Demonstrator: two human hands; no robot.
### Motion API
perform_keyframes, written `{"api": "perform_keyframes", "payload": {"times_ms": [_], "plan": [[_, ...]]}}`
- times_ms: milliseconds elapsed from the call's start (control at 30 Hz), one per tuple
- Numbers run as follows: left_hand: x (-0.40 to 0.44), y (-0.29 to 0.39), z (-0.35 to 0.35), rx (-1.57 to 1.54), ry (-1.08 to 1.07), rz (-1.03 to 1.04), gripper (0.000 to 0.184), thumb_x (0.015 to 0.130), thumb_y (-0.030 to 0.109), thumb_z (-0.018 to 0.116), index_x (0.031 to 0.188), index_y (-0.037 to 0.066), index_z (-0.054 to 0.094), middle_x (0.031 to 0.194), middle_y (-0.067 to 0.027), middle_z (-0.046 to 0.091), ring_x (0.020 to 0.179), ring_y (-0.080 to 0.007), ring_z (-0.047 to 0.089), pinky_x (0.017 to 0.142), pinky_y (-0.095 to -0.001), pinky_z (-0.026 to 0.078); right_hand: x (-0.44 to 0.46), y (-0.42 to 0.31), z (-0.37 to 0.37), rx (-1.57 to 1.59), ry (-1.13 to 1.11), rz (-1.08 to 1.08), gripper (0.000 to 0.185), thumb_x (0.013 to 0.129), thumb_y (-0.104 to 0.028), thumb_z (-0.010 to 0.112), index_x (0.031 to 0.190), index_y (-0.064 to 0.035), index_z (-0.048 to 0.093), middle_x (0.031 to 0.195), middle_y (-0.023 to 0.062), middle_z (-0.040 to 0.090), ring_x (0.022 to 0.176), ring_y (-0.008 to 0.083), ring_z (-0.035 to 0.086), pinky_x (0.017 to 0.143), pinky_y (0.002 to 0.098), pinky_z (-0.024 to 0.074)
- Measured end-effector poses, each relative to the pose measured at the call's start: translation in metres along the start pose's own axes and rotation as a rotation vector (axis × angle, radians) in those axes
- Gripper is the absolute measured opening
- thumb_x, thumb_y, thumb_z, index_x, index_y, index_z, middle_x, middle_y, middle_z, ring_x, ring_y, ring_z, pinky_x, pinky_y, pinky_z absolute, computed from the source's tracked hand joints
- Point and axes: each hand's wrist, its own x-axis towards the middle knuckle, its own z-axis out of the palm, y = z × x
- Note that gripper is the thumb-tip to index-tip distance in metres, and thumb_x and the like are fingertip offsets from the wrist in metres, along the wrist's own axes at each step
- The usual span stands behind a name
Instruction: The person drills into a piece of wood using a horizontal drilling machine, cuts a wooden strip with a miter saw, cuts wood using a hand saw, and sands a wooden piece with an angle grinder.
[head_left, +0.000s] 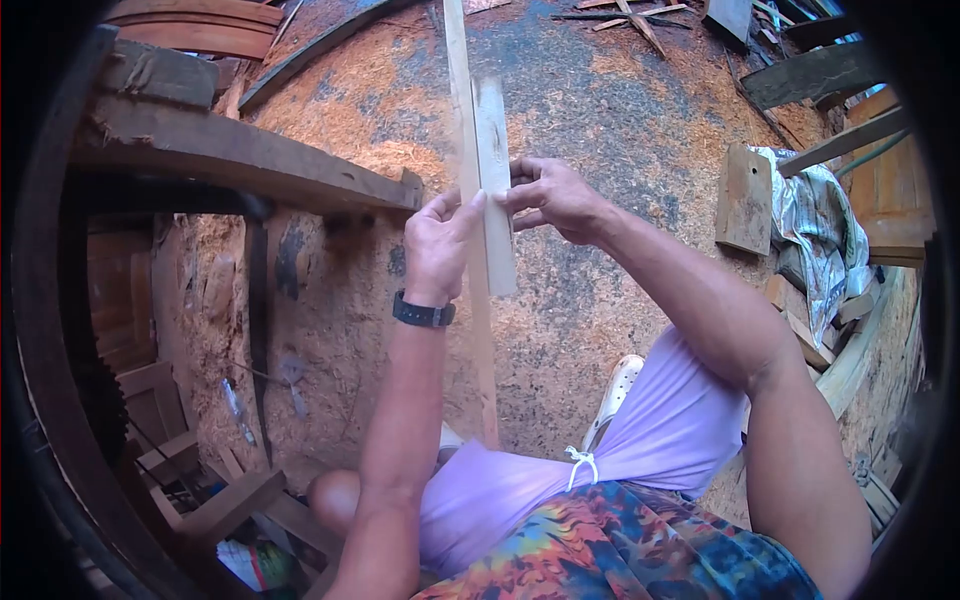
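Observation:
A long, thin wooden strip (pixel 484 350) stands in front of me, running from the top of the view down to near my knees. A shorter, flat wooden slat (pixel 492 130) lies along its right side, against or very close to it. My left hand (pixel 438 245), with a dark watch on the wrist, is closed round the strip, its thumb at the line where the two pieces meet. From the right, my right hand (pixel 562 198) grips the slat by its edge, thumb in front; some of its fingertips are hidden behind the wood.
Sawdust and shavings cover the ground (pixel 590 290). A heavy wooden beam frame (pixel 250 150) stands close on my left. To the right are a wooden block (pixel 745 200), a crumpled plastic sack (pixel 820 220) and stacked timber. Wood scraps (pixel 640 25) lie farther ahead.

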Motion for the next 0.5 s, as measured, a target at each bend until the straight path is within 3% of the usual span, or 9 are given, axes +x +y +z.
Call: {"api": "perform_keyframes", "payload": {"times_ms": [267, 500], "plan": [[-0.005, 0.006, -0.001, -0.019, 0.011, -0.009, 0.043, 0.09, 0.008, 0.076, 0.123, -0.013, 0.058, 0.111, -0.0163, 0.068, 0.093, -0.0195, 0.071, 0.078, -0.0297, 0.062, 0.007, -0.002, -0.007, -0.043, -0.066, 0.028, 0.044, 0.094, -0.012, 0.066, 0.134, 0.0031, 0.053, 0.122, 0.0134, 0.063, 0.107, 0.0195, 0.066, 0.089, 0.0377, 0.06], [-0.009, 0.011, 0.008, 0.101, 0.056, 0.038, 0.045, 0.085, 0.005, 0.078, 0.121, -0.014, 0.06, 0.105, -0.0167, 0.071, 0.087, -0.0176, 0.072, 0.075, -0.0276, 0.061, 0.015, 0.004, -0.017, -0.016, -0.168, 0.028, 0.039, 0.098, -0.011, 0.062, 0.134, 0.0027, 0.055, 0.123, 0.0123, 0.064, 0.109, 0.0179, 0.066, 0.092, 0.037, 0.0596]]}}
